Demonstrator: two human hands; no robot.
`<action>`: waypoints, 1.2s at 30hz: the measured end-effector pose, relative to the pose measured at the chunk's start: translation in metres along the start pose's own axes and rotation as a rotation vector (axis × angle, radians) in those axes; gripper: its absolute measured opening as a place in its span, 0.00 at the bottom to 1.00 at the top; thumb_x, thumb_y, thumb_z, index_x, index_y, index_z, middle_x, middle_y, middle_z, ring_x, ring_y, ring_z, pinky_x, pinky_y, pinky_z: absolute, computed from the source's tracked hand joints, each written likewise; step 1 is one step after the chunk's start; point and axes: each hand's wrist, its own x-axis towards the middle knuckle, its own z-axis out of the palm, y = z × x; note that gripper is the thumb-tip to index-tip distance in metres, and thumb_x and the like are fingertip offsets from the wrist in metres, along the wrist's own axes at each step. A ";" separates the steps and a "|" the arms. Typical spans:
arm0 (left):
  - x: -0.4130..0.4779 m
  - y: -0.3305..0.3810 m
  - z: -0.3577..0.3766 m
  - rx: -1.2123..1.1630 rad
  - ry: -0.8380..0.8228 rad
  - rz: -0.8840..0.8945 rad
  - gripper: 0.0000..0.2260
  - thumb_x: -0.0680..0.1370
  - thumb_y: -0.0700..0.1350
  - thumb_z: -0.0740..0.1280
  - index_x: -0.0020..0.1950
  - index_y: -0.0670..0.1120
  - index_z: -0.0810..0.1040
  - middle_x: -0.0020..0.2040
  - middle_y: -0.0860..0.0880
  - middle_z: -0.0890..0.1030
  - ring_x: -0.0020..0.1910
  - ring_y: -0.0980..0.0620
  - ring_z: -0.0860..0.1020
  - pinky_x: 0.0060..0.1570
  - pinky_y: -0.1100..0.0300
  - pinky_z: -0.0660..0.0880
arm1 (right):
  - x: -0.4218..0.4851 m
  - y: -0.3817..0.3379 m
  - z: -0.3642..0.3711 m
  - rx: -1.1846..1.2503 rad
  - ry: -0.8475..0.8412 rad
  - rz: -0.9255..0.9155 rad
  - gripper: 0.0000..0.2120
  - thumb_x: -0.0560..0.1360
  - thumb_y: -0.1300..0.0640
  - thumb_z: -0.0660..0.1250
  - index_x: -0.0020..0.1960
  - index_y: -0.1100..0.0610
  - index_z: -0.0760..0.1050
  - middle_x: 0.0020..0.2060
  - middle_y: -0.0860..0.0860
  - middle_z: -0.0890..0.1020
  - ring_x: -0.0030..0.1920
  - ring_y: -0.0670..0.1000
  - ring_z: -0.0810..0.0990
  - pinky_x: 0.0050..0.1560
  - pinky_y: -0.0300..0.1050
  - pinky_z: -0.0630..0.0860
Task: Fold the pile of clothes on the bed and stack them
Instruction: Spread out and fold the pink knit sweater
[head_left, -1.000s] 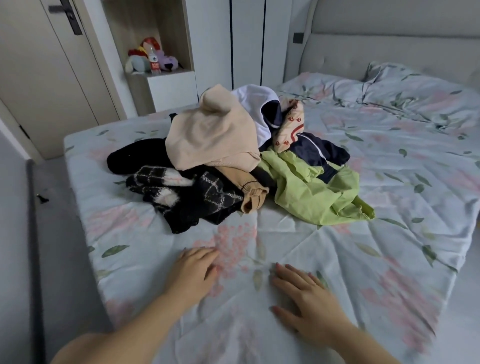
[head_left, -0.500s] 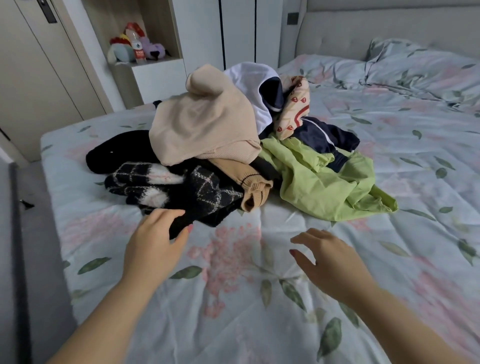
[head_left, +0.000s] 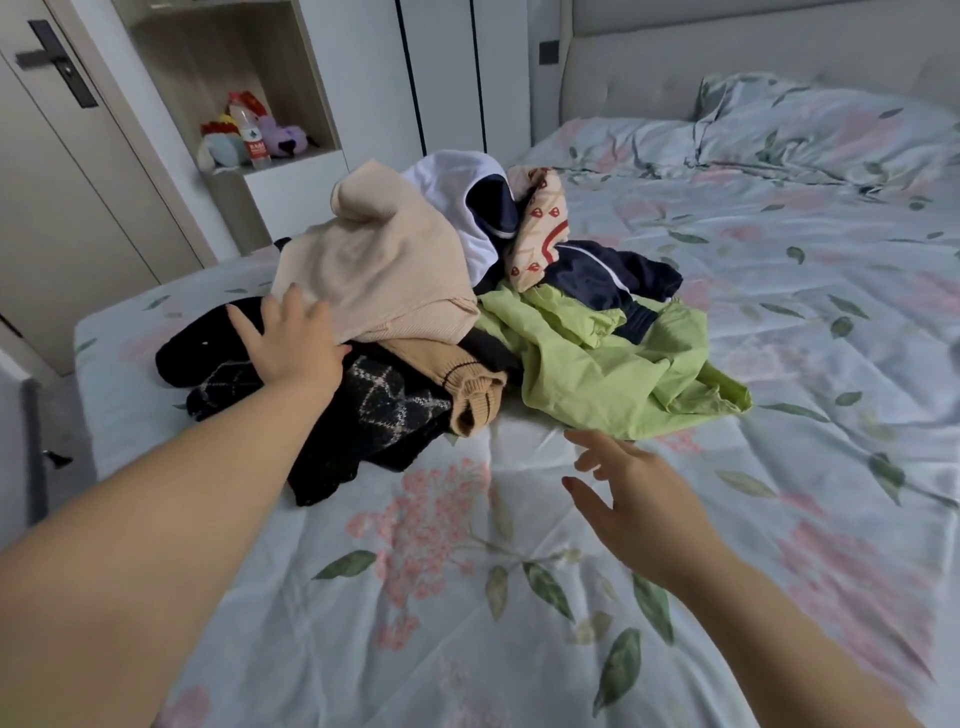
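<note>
A loose pile of clothes lies on the floral bed sheet (head_left: 467, 597). A beige sweater (head_left: 374, 270) tops the pile, over a black checked knit (head_left: 384, 410) and a tan ribbed cuff (head_left: 475, 397). A lime-green garment (head_left: 608, 364) spreads to the right, with a navy piece (head_left: 608, 280), a white piece (head_left: 462, 182) and a cream printed cloth (head_left: 537, 228) behind. My left hand (head_left: 293, 340) reaches onto the pile with fingers spread, touching the beige sweater's lower left edge. My right hand (head_left: 634, 499) hovers open above the sheet, just in front of the green garment.
Pillows (head_left: 810, 130) and a padded headboard (head_left: 727, 57) stand at the far right. A white wardrobe (head_left: 441, 78) and a shelf niche with soft toys (head_left: 254, 137) lie behind the pile. A door (head_left: 57, 156) is at the left, with floor beside the bed.
Both hands lifted off the sheet near the bed's front edge. My left hand moved forward onto the pile; my right hand rose toward the green garment. The view moved closer.
</note>
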 end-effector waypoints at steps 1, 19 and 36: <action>0.004 0.001 0.001 0.021 0.034 0.006 0.17 0.80 0.56 0.63 0.66 0.53 0.73 0.72 0.47 0.65 0.72 0.44 0.60 0.73 0.35 0.46 | 0.000 0.000 0.000 0.009 0.007 -0.003 0.20 0.80 0.47 0.63 0.71 0.47 0.68 0.56 0.43 0.80 0.55 0.45 0.78 0.50 0.48 0.78; -0.182 -0.003 -0.039 -0.960 0.054 0.477 0.05 0.80 0.37 0.61 0.45 0.39 0.73 0.51 0.52 0.71 0.46 0.49 0.75 0.50 0.53 0.75 | -0.005 -0.028 0.016 0.491 -0.165 0.231 0.20 0.79 0.41 0.62 0.65 0.50 0.74 0.48 0.45 0.84 0.44 0.44 0.83 0.51 0.44 0.79; -0.244 0.008 -0.013 -1.462 -0.401 0.557 0.16 0.76 0.59 0.68 0.61 0.55 0.79 0.57 0.56 0.80 0.59 0.55 0.78 0.60 0.65 0.72 | -0.014 -0.049 0.041 1.119 -0.194 0.476 0.08 0.78 0.60 0.67 0.56 0.59 0.81 0.49 0.58 0.85 0.54 0.60 0.83 0.58 0.58 0.79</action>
